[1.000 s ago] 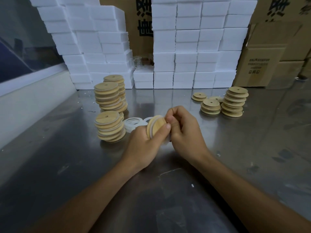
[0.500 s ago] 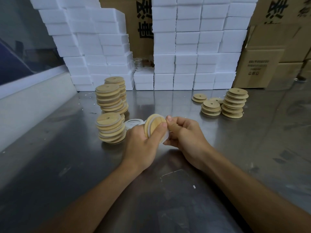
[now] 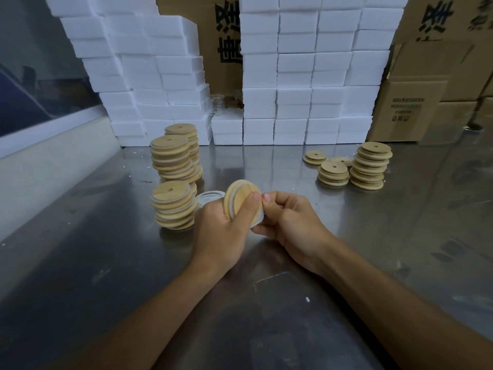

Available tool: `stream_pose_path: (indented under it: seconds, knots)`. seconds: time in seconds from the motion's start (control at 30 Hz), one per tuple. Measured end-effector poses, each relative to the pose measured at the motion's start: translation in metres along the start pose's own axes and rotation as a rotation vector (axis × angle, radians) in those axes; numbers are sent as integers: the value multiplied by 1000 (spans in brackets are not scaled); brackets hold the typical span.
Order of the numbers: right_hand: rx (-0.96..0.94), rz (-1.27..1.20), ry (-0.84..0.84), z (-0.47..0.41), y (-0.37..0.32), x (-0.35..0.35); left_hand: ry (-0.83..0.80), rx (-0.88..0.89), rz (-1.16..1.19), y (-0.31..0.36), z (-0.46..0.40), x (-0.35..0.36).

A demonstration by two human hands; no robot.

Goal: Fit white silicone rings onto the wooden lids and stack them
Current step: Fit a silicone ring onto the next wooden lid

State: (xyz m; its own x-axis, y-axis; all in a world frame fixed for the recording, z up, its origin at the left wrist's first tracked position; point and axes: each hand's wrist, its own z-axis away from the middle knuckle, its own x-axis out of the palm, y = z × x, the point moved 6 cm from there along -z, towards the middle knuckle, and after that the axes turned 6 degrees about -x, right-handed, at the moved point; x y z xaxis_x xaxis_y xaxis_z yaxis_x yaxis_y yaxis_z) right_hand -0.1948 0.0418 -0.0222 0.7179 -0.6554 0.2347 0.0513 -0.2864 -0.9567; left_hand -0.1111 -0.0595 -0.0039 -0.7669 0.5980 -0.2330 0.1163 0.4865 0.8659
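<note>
Stacks at left: finished lids (image 3: 173, 206) with pale ring edges showing stand in three piles on the steel table (image 3: 80, 276), the nearest just beside the left hand.
Loose rings: a small heap of white silicone rings (image 3: 210, 196) lies on the table between the nearest pile and the held lid.
Left hand: left hand (image 3: 221, 231) grips the wooden lid (image 3: 240, 201) on edge above the table, thumb curled across its face, fingers behind.
Ring on lid: a white ring (image 3: 257, 222) sits around the lid's lower step; how fully it is seated I cannot tell.
Right hand: right hand (image 3: 290, 222) pinches the ring at the lid's right edge, fingers curled.
Change: against a second ago, the right hand has dropped from the lid's top edge to its lower right, so most of the rim is probably seated and stacking comes next.
Stacks at right: bare lids (image 3: 370, 166) wait, well apart.
</note>
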Motion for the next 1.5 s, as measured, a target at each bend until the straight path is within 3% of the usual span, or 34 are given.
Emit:
stream_pose_path:
  seconds: [0.17,0.27,0.33,0.4,0.6,0.73,0.9,1.3,1.5]
  knots:
    - [-302,473,109,2,-18,-3,-61,-33,-4,-4,-1,3]
    - [-477,750,80,7,-32,-2,-175,-88,-17,-7,0,11]
    - [-523,805,53,9,-38,-3,-213,-87,-31,-6,2,14]
    - [-505,791,38,8,-39,-3,-198,-66,-44,-6,1,13]
    - [-215,533,44,3,-22,-5,-112,83,-231,0,1,9]
    - [-151,353,90,-1,-13,-6,-81,96,-176,3,1,6]
    - [-53,89,11,0,-11,-2,-83,93,-95,4,1,6]
    - [-60,314,53,2,-7,-1,-72,6,-43,-2,-2,4]
    - [-283,663,175,6,-19,-3,-156,-72,-55,-10,0,11]
